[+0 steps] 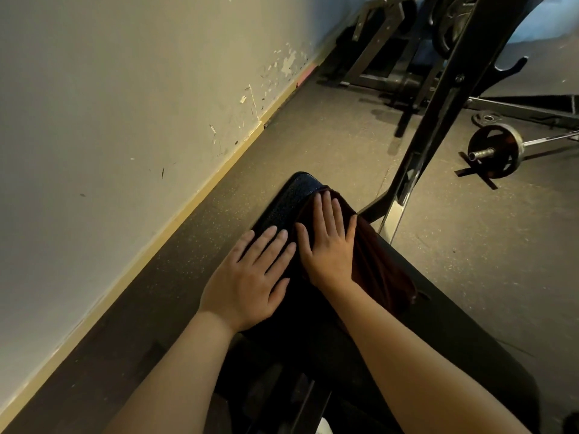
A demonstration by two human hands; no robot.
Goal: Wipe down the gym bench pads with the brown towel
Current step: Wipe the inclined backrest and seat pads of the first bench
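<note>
Inspector A: Position of the brown towel (376, 261)?

Inspector B: Draped over the right side of the black bench pad (291, 198), which serves as the desk here. Its far edge lies near the pad's rounded end; the rest hangs off the right edge.

Inspector A: Right hand (329, 245)?

Inspector B: Flat on the towel, fingers straight and spread, palm pressing down. The grip is fully open; nothing is curled round the cloth.

Inspector A: Left hand (250, 280)?

Inspector B: Flat on the bare pad, just beside the towel's left edge. Fingers straight, slightly apart, holding nothing. Whether the fingertips touch the towel, I cannot tell.

Inspector A: Surroundings?

Inspector B: A scuffed pale wall (125, 104) with a skirting strip runs along the left. A dark speckled floor (329, 136). A black rack upright (438, 120) rises right of the pad. Beyond it, a barbell (495, 153) with a plate lies on the floor.
</note>
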